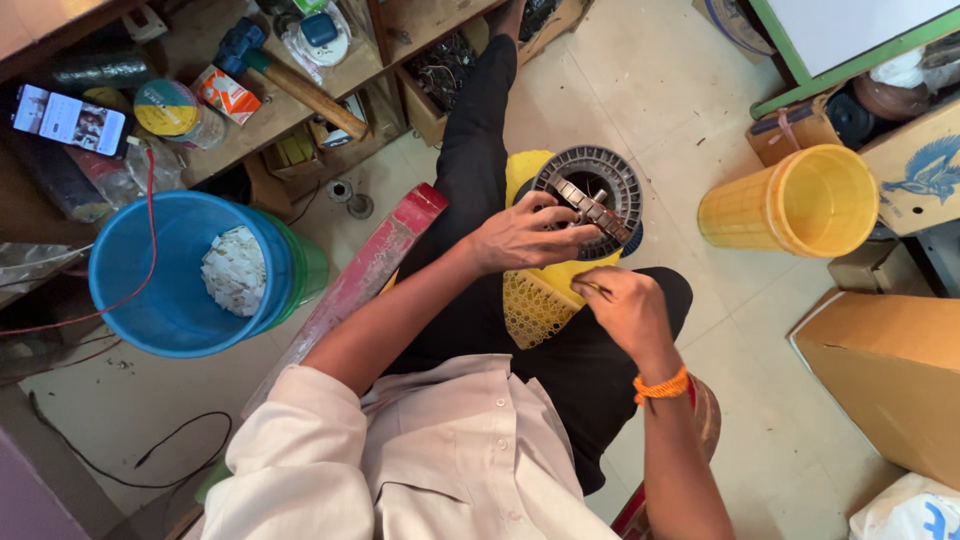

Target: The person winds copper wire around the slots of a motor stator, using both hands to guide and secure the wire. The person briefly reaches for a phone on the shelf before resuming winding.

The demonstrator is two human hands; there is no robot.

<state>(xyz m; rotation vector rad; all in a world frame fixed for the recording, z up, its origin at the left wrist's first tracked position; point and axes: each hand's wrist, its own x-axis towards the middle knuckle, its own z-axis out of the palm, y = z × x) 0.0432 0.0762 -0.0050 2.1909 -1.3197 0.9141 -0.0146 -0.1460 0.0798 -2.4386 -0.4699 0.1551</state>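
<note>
Resting on a yellow perforated stool [535,305] between the knees, a grey ring-shaped stator [592,200] is gripped by the left hand [522,235] — fingers curled over its slotted rim. The right hand [622,305] is pinched shut on a thin sliver [585,288], just beside the ring.

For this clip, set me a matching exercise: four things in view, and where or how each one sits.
Things:
1. left hand
2. right hand
3. blue bucket
4. yellow bin

States:
a. lying on its side on the floor
b. holds white paper scraps
c. fingers resting on the round ribbed stator
d. pinching a thin wire beside the yellow mesh basket

Pairs: 1-c, 2-d, 3-b, 4-a
</note>
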